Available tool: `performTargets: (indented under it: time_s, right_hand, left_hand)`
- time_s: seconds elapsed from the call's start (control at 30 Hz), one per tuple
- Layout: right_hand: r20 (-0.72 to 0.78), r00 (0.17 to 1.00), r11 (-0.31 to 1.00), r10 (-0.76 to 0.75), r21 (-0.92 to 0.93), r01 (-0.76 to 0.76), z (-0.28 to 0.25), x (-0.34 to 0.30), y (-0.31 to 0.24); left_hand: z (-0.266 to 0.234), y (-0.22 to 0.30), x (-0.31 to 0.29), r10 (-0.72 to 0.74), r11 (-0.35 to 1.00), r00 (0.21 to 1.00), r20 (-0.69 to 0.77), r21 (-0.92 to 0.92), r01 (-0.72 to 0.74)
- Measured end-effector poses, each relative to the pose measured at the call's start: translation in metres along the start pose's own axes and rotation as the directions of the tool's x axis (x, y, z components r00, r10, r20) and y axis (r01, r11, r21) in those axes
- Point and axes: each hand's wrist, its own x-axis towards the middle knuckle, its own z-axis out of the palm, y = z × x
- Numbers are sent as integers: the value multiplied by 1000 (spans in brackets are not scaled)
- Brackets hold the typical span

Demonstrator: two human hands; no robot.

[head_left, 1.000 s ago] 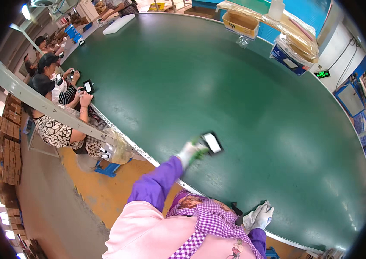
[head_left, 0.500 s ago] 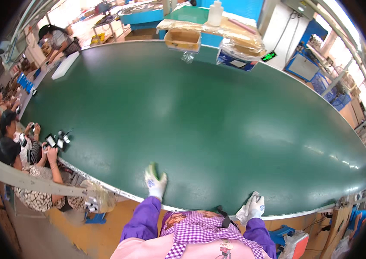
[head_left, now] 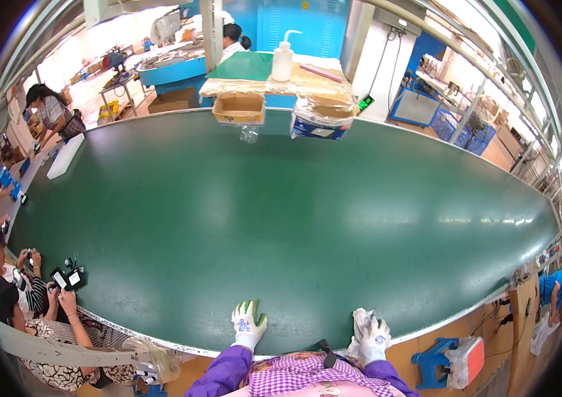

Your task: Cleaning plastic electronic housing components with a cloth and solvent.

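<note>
My left hand [head_left: 248,325], in a white glove with green-coated fingertips, lies on the green table surface [head_left: 248,228] near its front edge. Its fingers are spread, with nothing held. To the right, my right hand [head_left: 375,339], also in a white glove, grips a crumpled white cloth [head_left: 362,319] against the same surface by the edge. The cloth bunches beside the fingers, and part of it is hidden beneath the hand.
Across the table stand a cardboard box [head_left: 231,109] and a blue-and-white box [head_left: 321,120], with a squeeze bottle [head_left: 282,62] behind. At left, co-workers handle small black-and-white devices [head_left: 69,278]. A white slab [head_left: 66,157] lies far left. A blue stool [head_left: 434,364] stands lower right.
The view has tilted up and swung right, so the table sits lower. My two hands are closer together, and the left fingers look more spread. The cloth stays in my right hand.
</note>
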Motion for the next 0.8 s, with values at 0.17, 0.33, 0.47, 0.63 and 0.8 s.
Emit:
performTargets:
  time_s: [0.17, 0.33, 0.47, 0.63, 0.8]
  right_hand:
    - [-123, 988, 911, 94, 410, -36, -9, 8, 6]
    - [357, 900, 963, 249, 11, -271, 4, 14, 1]
    - [500, 853, 976, 151, 60, -207, -15, 41, -13]
    - [396, 912, 884, -103, 457, -98, -129, 122, -106]
    - [-106, 954, 673, -280, 687, 273, -242, 237, -221]
  left_hand:
    - [-17, -34, 26, -34, 993, 998, -51, 108, 39]
    - [-30, -56, 66, 16, 984, 995, -97, 177, 2]
    - [-27, -51, 85, 93, 977, 987, -128, 201, -66]
    - [-28, -57, 86, 68, 969, 990, -120, 245, -37]
    - [-35, -65, 80, 56, 961, 986, -155, 277, -11]
